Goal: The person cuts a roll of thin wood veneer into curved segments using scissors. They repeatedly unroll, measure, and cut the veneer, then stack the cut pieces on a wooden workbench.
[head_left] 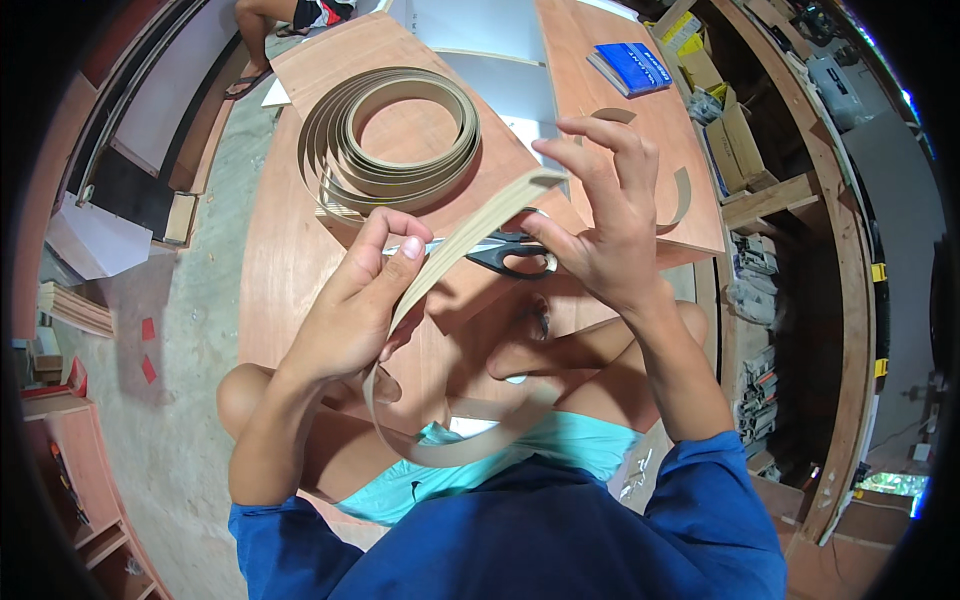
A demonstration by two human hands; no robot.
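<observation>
My left hand (360, 300) pinches a long wood-grain edge-banding strip (474, 232) between thumb and fingers. Its upper end slants up to the right, while the rest loops down over my lap. Close to that raised end is my right hand (605, 225), with its fingers spread and curved and nothing gripped between them. Behind the strip, black-handled scissors (510, 262) point their blades toward my left hand. The strip partly covers them, and whether my right thumb touches the handle I cannot tell. A large coil of edge banding (335, 150) rests on the wooden panel beyond my left hand.
A blue-and-white packet (632, 68) and short curled strip offcuts (682, 195) lie on the panel at the right. Wooden shelving (815, 130) with boxes stands on the right side. Another person's leg (257, 40) shows at the upper left. My crossed legs flank the work.
</observation>
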